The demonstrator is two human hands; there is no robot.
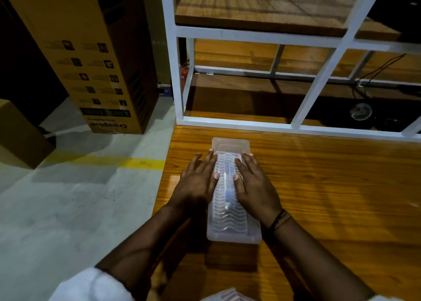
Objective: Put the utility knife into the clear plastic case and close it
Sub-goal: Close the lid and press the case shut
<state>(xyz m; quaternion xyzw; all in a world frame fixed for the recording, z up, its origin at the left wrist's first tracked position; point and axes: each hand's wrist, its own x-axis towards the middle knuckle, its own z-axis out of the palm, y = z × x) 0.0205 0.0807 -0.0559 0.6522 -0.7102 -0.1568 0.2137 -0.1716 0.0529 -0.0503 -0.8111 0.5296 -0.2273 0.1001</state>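
The clear plastic case [232, 223] lies lengthwise on the wooden table [330, 186], its ribbed lid down over the base. Through the lid I see the utility knife [228, 188] inside, a bluish bar along the case's middle. My left hand [198, 182] lies flat on the lid's left edge, fingers spread, thumb on the lid. My right hand [252, 184] rests flat on the right edge in the same way. Both palms press on the case from above; neither hand grips it.
A white metal shelf frame [250, 123] with wooden boards stands at the table's far edge. The table's left edge [164, 177] drops to a grey floor with a yellow line. A tall cardboard box [98, 61] stands on the floor at left, a smaller one beside it.
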